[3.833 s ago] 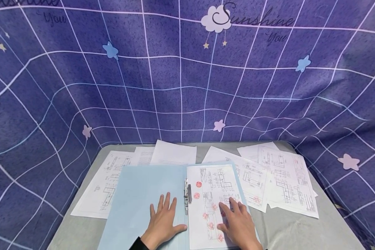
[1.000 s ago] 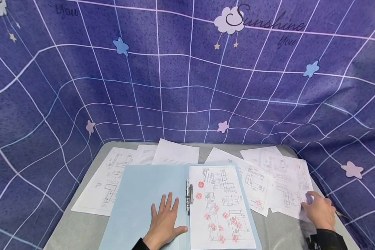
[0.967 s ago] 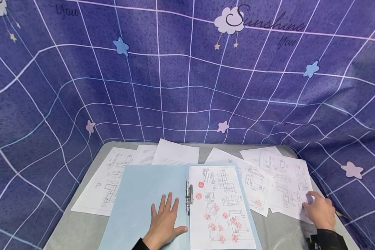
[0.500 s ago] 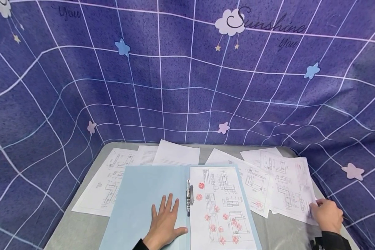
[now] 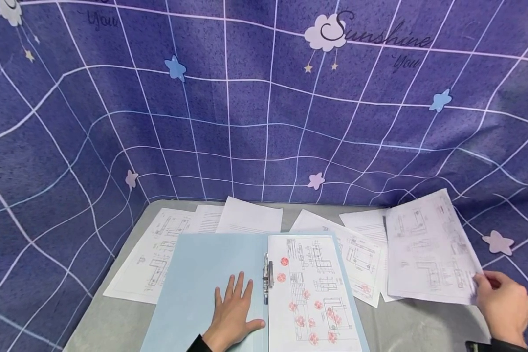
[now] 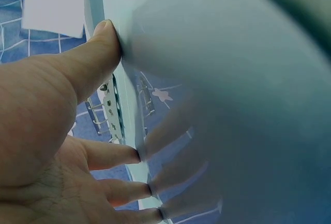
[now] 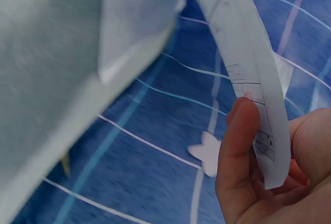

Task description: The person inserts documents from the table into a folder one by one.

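Observation:
My left hand [image 5: 233,313] lies flat with spread fingers on the left cover of an open light-blue folder [image 5: 198,264]. In the left wrist view its fingertips touch the glossy inner surface. A metal clip [image 5: 267,277] runs along the folder's spine. On the folder's right side lies a drawing sheet [image 5: 312,293] with red stamps. Over at the right, my right hand [image 5: 503,305] pinches the lower right corner of another drawing sheet [image 5: 429,249], which is raised and tilted off the papers. The right wrist view shows this sheet [image 7: 243,63] curving between thumb and fingers.
Several loose sheets lie behind the folder: a drawing [image 5: 134,274] at the left, text pages [image 5: 248,217] at the back, and a stamped drawing [image 5: 361,259] and a text page [image 5: 365,222] at the right. A purple patterned curtain [image 5: 255,102] surrounds the grey table [image 5: 101,322].
My right hand has gone from the folder's stamped sheet to the right-hand pile, then moved further right, lifting a drawing sheet by its corner. The left hand has stayed put.

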A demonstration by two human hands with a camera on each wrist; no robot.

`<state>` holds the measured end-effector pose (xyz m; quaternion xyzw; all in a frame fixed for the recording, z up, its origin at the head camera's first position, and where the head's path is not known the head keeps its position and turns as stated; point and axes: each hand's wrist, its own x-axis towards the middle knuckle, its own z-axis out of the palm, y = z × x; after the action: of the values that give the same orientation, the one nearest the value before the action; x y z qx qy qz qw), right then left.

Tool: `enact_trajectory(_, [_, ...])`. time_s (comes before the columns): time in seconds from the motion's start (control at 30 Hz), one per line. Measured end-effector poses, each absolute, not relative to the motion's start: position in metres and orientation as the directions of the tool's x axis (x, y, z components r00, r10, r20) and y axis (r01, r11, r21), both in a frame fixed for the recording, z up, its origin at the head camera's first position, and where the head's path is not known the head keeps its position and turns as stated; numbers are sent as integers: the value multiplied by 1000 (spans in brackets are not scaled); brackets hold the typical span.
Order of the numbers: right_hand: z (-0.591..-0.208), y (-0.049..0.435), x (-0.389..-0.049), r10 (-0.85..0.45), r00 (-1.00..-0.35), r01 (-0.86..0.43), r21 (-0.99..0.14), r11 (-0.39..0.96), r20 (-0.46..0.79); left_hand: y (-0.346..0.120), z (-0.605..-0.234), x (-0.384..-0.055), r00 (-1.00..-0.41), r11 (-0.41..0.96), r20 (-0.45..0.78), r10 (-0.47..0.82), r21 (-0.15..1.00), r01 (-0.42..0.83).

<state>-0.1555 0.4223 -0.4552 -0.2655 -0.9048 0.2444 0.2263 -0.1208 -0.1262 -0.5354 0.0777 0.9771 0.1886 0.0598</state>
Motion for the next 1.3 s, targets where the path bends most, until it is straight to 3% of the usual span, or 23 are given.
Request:
enact_trajectory(0.1, [-443, 426, -150, 588, -736, 327, -584, 743, 336, -125, -536, -121, -981, 920, -96, 168, 372, 121])
enact_trajectory(0.27, [-429, 428, -145, 639, -702, 285, -697, 658, 316, -126, -536, -122, -981, 919, -100, 168, 376, 119])
enact_trajectory(0.5, [-426, 424, -145, 660, -678, 271, -725, 633, 322, -127, -536, -122, -981, 916, -92, 171, 381, 124])
enact_trajectory(0.67, [-428, 417, -142, 632, -717, 248, -741, 624, 293, -126, -535, -122, -981, 916, -93, 172, 381, 125])
enact_trajectory(0.97, [-430, 386, -134, 561, -779, 343, -558, 755, 279, -124, -534, -121, -982, 923, -88, 169, 364, 126])
enact_trajectory(1.3, [-465, 321, -134, 453, -844, 176, -651, 739, 286, -125, -536, -121, -982, 926, -70, 177, 350, 142])
